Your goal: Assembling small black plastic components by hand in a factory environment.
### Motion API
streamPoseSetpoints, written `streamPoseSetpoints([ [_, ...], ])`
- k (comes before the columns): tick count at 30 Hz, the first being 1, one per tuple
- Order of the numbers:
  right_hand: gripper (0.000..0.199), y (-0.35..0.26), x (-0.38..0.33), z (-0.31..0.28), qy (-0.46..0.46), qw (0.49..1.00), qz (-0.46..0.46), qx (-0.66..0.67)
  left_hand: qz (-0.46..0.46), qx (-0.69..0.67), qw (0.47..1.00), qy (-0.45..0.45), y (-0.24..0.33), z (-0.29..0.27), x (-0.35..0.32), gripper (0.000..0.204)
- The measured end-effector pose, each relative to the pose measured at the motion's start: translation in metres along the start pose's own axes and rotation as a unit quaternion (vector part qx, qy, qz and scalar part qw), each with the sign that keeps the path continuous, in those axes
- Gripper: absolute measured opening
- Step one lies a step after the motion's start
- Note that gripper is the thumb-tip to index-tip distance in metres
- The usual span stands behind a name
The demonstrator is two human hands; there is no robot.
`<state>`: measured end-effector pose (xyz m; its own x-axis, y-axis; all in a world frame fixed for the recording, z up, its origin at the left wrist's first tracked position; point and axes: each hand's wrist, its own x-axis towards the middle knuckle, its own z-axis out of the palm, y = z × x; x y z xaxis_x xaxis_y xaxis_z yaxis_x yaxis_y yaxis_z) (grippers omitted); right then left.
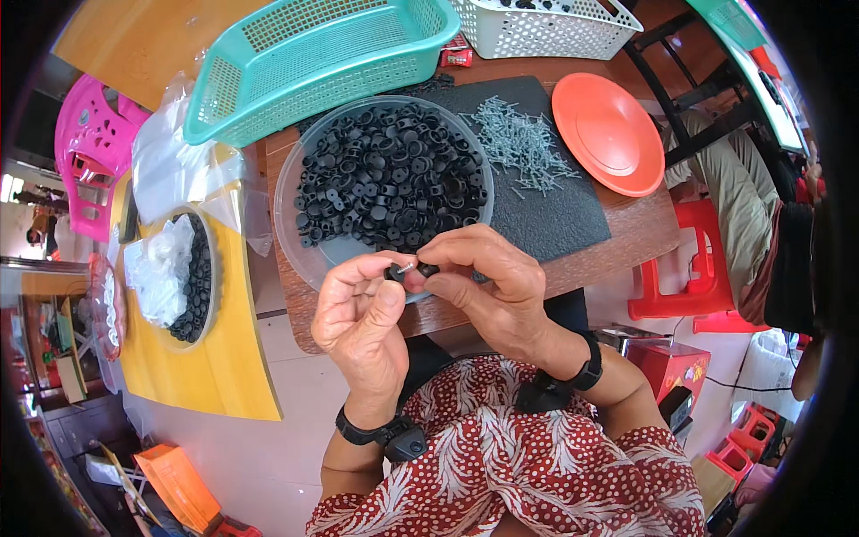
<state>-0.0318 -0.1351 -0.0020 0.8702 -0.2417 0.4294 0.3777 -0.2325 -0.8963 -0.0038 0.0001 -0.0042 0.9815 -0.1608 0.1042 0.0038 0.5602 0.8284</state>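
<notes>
Close in front of me, over the table's near edge, my left hand [362, 318] pinches a small black plastic part [394, 272] between thumb and fingers. Facing it, my right hand [497, 282] grips a second black piece [428, 268] at its fingertips. A short silvery screw [407, 268] shows between the two pieces; I cannot tell which one it sits in. Just beyond my hands is a clear round tub [288, 201] heaped with black plastic caps [389, 170]. Right of it, a pile of silvery screws [519, 148] lies on a dark foam mat [573, 215].
An orange-red round lid [608, 134] rests on the mat's right side. Behind the tub stand a turquoise basket [313, 76] and a white basket [546, 34]. On the left, a yellow table [224, 358] bears another tub of black parts. A red stool [684, 268] and a seated person are at right.
</notes>
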Motion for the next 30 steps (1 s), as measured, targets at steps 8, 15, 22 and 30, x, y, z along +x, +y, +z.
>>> streamPoseSetpoints([
  [8, 0.024, 0.001, -0.003, -0.009, -0.002, 1.0, 0.017, 0.01, -0.001, 0.025, 1.0, -0.018, 0.001, 0.007, -0.002, 0.022],
  [15, 0.018, 0.003, -0.001, -0.021, -0.019, 0.926, 0.247, 0.284, -0.019, 0.07, 0.997, -0.008, 0.003, 0.01, -0.004, 0.021],
  [22, 0.018, 0.009, 0.0, -0.021, -0.034, 0.859, 0.327, 0.393, -0.011, 0.142, 0.99, 0.013, 0.004, 0.014, -0.006, 0.025],
  [30, 0.02, 0.012, -0.002, -0.018, -0.036, 0.862, 0.311, 0.399, 0.013, 0.205, 0.979, 0.006, 0.005, 0.012, -0.007, 0.024],
])
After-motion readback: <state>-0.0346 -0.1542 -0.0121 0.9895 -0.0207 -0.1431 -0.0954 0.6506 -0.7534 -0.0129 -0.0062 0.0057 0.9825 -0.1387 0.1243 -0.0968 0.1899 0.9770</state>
